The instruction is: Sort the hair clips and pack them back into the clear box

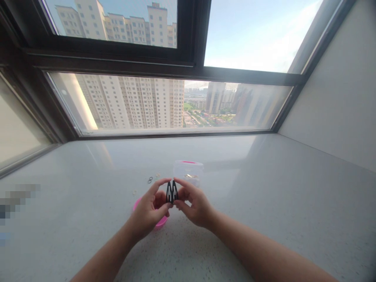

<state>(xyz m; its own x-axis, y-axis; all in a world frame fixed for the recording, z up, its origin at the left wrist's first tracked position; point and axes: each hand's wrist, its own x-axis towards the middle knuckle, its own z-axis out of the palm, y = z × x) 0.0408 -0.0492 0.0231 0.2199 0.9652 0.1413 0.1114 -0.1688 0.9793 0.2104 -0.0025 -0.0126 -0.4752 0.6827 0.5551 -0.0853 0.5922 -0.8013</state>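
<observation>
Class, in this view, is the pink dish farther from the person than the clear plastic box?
No, the pink dish lies under the left hand, nearer the person than the clear plastic box.

Two clips (171,192) held upright between left hand (149,209) and right hand (196,204), both hands touching them, above desk (264,203). Box (188,172) on desk, just behind clips. Small rings (150,179) on desk, left of box. Dish (162,223) on desk, partly under left hand. Window (241,105) behind desk, buildings (132,102) beyond it. Wall (329,98) at desk's right side.
</observation>
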